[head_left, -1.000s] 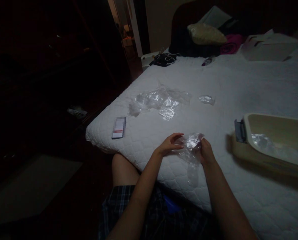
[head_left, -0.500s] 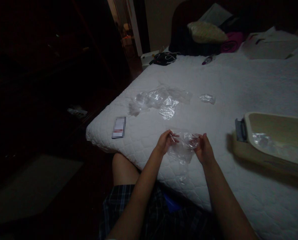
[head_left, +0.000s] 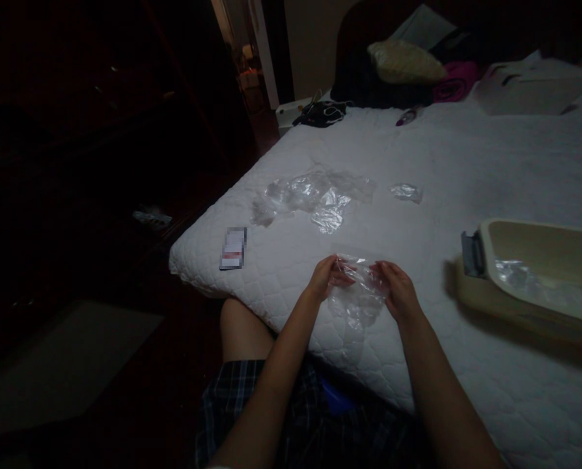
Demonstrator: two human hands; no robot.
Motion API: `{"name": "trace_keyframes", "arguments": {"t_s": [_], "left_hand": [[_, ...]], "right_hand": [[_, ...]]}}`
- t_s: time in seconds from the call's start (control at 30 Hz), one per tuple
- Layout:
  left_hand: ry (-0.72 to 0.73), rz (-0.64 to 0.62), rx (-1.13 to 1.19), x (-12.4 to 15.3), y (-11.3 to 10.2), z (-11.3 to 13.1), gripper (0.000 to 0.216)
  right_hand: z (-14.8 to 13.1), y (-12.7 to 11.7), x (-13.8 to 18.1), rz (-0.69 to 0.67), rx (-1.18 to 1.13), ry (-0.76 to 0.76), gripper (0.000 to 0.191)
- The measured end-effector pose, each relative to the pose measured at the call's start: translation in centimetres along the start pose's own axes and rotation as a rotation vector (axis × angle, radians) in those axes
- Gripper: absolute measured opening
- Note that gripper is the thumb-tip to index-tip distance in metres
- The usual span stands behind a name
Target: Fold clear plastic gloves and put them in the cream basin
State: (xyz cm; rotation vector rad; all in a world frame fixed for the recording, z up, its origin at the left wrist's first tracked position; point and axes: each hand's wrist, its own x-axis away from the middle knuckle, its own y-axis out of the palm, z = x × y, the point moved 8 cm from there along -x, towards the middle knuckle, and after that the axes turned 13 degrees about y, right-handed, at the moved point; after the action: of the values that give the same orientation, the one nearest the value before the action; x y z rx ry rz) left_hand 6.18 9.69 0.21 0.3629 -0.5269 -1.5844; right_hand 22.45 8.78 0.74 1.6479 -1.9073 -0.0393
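A clear plastic bag [head_left: 357, 296] is stretched between my two hands just above the near side of the bed. My left hand [head_left: 327, 277] grips its left edge, the fingers showing through the film. On the opposite edge, my right hand [head_left: 396, 286] pinches the bag between thumb and fingers. The bag's lower part hangs down, crinkled and shiny. Beyond my hands lies a spread of crumpled clear plastic bags [head_left: 310, 192] on the white quilted bed cover [head_left: 281, 267]. One small folded clear bag [head_left: 407, 192] lies apart, further right.
A beige plastic bin [head_left: 486, 293] with a grey handle stands at the right, clear plastic inside. A phone [head_left: 233, 249] lies near the bed's left corner. Toward the headboard are a black bag [head_left: 320, 114], a yellowish pillow [head_left: 408, 63], a magenta roll [head_left: 456, 81] and a white box [head_left: 535, 88].
My right hand has turned over the bag's edge, its fingers now reaching inward. The bag's upper part is pulled flatter between my hands, and its hanging part has shifted. Other things stay put.
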Motion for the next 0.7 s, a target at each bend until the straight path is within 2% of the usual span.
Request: {"name": "trace_keyframes", "arguments": {"t_s": [0.1, 0.2, 0.3, 0.37, 0.47, 0.6, 0.7], "left_hand": [[-0.025, -0.018, -0.041, 0.0, 0.1, 0.1, 0.034], [-0.110, -0.022, -0.105, 0.3, 0.0, 0.2, 0.037], [-0.163, -0.096, -0.129, 1.1, 0.4, 0.6, 0.036], [-0.156, -0.172, -0.125, 1.8, 1.0, 1.2, 0.034], [-0.146, -0.242, -0.121, 2.6, 1.6, 2.1, 0.043], [-0.121, -0.259, -0.132, 2.3, 1.5, 3.2, 0.042], [-0.099, -0.246, -0.210, 1.0, 0.6, 3.3, 0.035]], "right_hand": [[-0.5, -0.5, 0.0, 0.041, 0.013, -0.041, 0.030], [-1.5, -1.0, 0.5, 0.113, 0.120, -0.112, 0.032], [-3.0, -1.1, 1.1, 0.155, 0.261, -0.155, 0.033], [-4.1, -1.0, 1.5, 0.161, 0.332, -0.166, 0.033], [-5.9, -0.9, 2.0, 0.158, 0.384, -0.184, 0.034], [-7.6, -0.9, 1.4, 0.119, 0.445, -0.179, 0.034], [-7.6, -1.5, -0.2, 0.125, 0.490, -0.171, 0.033]]}}
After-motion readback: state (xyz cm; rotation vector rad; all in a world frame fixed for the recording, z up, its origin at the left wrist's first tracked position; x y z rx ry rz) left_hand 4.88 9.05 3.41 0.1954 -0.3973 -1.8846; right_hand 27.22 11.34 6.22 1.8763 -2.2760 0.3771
